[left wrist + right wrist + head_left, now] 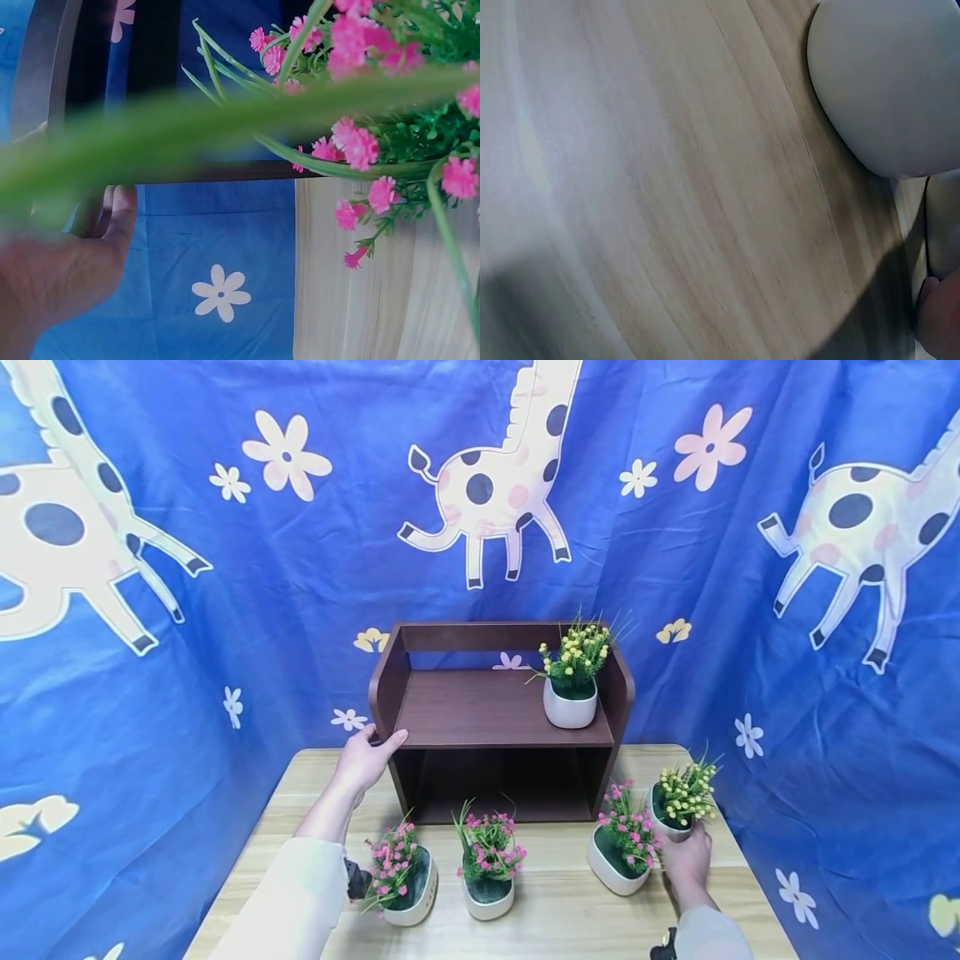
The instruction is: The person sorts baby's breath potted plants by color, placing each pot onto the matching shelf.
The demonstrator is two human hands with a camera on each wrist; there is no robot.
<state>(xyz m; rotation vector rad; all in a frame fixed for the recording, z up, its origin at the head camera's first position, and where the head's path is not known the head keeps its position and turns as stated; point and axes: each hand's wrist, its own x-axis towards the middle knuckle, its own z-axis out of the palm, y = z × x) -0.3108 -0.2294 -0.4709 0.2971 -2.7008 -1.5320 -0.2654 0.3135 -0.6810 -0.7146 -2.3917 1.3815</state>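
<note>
A dark brown two-tier shelf (480, 706) stands at the back of the table. My left hand (363, 764) holds its left side panel, thumb at the front edge. On the right, my right hand (686, 858) grips a white pot of yellow artificial flowers (684, 795) low on its side. In the right wrist view only a bit of that hand (941, 319) shows, against a white pot (946, 225). A second pot of yellow flowers (572, 703) sits on the shelf's upper board, at the right end.
Three white pots with pink flowers stand along the front: one at left (408, 889), one in the middle (489, 897), one at right (618, 864) beside my right hand. A blue giraffe-print curtain (322, 568) surrounds the wooden table (555, 910).
</note>
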